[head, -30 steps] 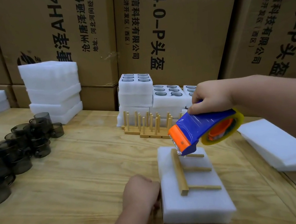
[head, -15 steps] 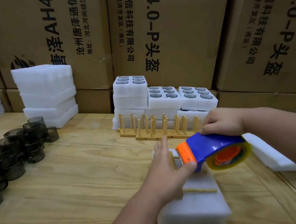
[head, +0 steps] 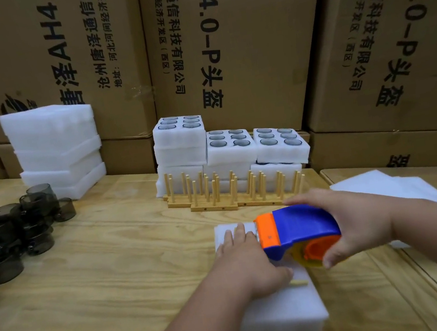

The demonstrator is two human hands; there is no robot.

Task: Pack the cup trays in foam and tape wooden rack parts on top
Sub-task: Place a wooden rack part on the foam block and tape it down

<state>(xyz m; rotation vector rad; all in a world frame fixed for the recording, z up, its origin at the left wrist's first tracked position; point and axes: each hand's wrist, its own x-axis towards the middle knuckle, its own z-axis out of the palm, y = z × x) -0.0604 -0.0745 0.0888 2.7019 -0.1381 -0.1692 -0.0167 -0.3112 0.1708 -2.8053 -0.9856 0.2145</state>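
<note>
A white foam block [head: 285, 314] lies on the wooden table [head: 113, 266] in front of me. A wooden rack part lies on top of it, mostly hidden; only a peg tip [head: 300, 282] shows. My left hand [head: 250, 259] lies flat on the block, fingers straight, pressing down over the rack part. My right hand [head: 358, 218] grips a blue and orange tape dispenser [head: 298, 231], whose orange head sits low over the block right beside my left fingers.
Wooden peg racks [head: 232, 188] stand behind the block, with foam trays holding cups [head: 230, 146] stacked behind them. Dark plastic cups [head: 9, 233] crowd the left. A foam stack [head: 53, 150] stands back left, foam sheets [head: 391, 190] lie right. Cardboard boxes [head: 221, 37] wall the back.
My left hand went from the block's left edge onto its top and now presses flat. The tape dispenser came down from above the block to its surface.
</note>
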